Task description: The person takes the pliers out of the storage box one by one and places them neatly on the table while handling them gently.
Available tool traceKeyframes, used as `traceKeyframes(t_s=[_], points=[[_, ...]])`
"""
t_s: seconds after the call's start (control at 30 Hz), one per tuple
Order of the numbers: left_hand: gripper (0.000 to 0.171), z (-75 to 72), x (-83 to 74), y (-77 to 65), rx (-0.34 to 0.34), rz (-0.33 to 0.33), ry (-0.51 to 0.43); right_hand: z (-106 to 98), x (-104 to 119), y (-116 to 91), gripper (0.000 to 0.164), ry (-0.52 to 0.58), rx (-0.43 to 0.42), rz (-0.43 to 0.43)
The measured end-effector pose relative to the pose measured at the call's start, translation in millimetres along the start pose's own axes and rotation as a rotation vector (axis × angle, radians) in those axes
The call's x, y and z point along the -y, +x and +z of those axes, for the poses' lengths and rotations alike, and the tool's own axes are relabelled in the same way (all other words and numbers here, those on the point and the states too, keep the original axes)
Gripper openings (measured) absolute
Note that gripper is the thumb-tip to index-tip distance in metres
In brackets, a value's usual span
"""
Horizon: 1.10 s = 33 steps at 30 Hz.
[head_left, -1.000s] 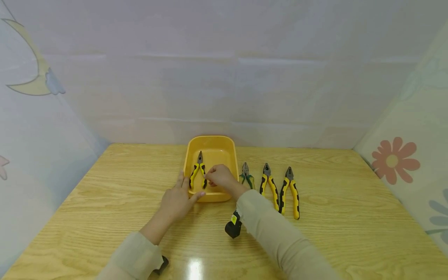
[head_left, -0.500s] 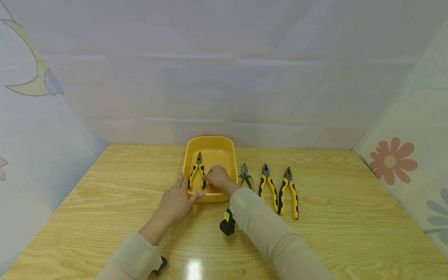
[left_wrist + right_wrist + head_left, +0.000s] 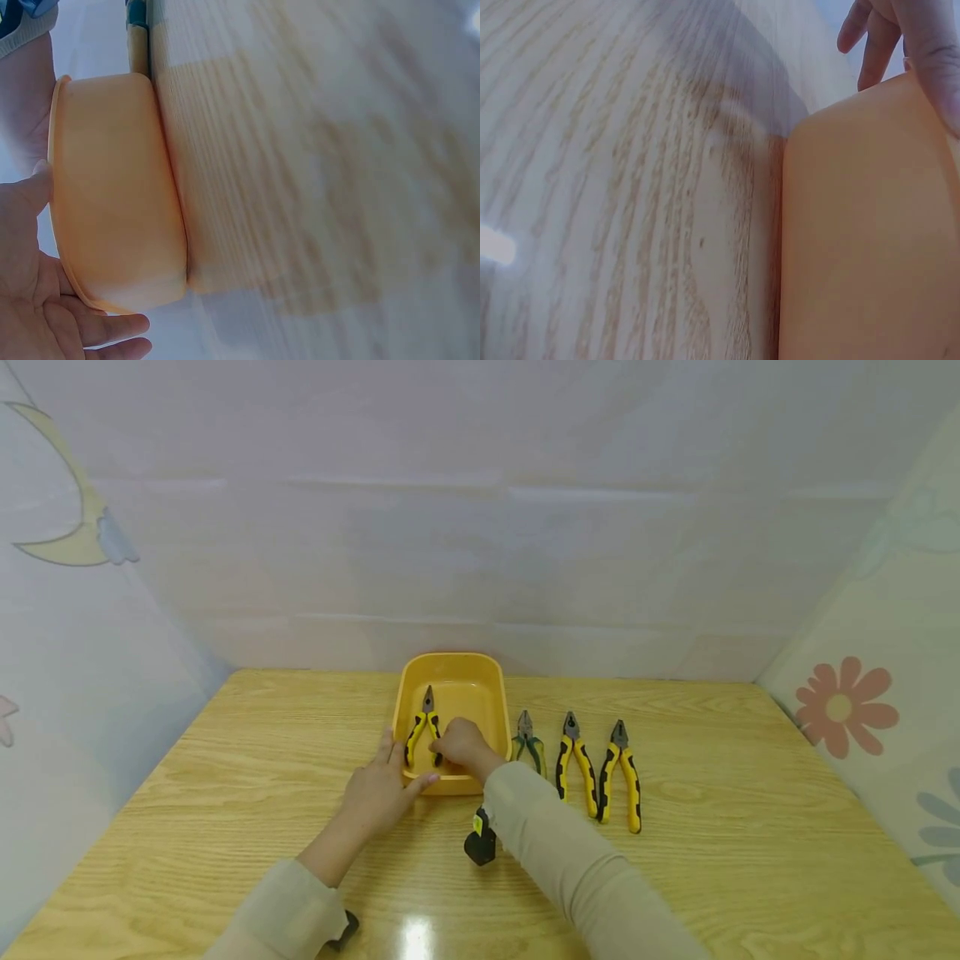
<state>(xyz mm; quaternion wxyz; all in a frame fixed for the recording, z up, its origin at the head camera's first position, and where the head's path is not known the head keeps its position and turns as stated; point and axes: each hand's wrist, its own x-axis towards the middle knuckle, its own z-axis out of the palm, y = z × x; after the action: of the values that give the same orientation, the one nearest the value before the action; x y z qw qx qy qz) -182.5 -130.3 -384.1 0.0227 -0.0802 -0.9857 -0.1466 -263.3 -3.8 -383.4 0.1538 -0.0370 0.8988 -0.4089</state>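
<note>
A yellow plastic bin (image 3: 491, 693) stands on the wooden table. Inside it, along the left wall, lie long-nose pliers (image 3: 414, 735) with yellow and black handles, nose toward the back. My right hand (image 3: 461, 743) reaches into the bin from the right, its curled fingers pinching the pliers' right handle. My left hand (image 3: 375, 789) steadies the bin's front left corner: the thumb lies on the front rim and the straight fingers rest along the outer left side. In the left wrist view these spread fingers (image 3: 112, 330) show beside the bin's wall (image 3: 120, 187).
To the right of the bin lie green-handled pliers (image 3: 526, 743), then yellow-and-black pliers (image 3: 572, 756) and another similar pair of combination pliers (image 3: 620, 768). A printed curtain (image 3: 480, 527) hangs behind the table. Black wrist camera units (image 3: 480, 845) hang below the sleeves.
My right hand has shifted slightly left and down, its fingertips now over the pliers' right handle. The left hand, bin and pliers have stayed in place.
</note>
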Motion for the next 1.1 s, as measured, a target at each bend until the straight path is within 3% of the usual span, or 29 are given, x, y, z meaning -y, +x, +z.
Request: traceKeyframes(t_s=[0.4, 0.67, 0.83, 1.1], points=[[0.079, -0.6, -0.5, 0.2, 0.000, 0.007, 0.013, 2.8, -0.6, 10.9, 0.017, -0.040, -0.011, 0.008], [0.079, -0.9, -1.0, -0.7, 0.005, 0.003, 0.006, 4.9, 4.3, 5.4, 0.022, -0.161, -0.062, -0.056], [0.080, -1.2, -1.3, -1.7, 0.012, 0.005, 0.009, 7.3, 6.8, 4.0, 0.023, -0.248, -0.068, -0.036], [0.079, -0.5, -0.5, -0.6, 0.002, 0.014, 0.018, 7.5, 6.3, 5.3, 0.018, -0.265, -0.060, -0.013]])
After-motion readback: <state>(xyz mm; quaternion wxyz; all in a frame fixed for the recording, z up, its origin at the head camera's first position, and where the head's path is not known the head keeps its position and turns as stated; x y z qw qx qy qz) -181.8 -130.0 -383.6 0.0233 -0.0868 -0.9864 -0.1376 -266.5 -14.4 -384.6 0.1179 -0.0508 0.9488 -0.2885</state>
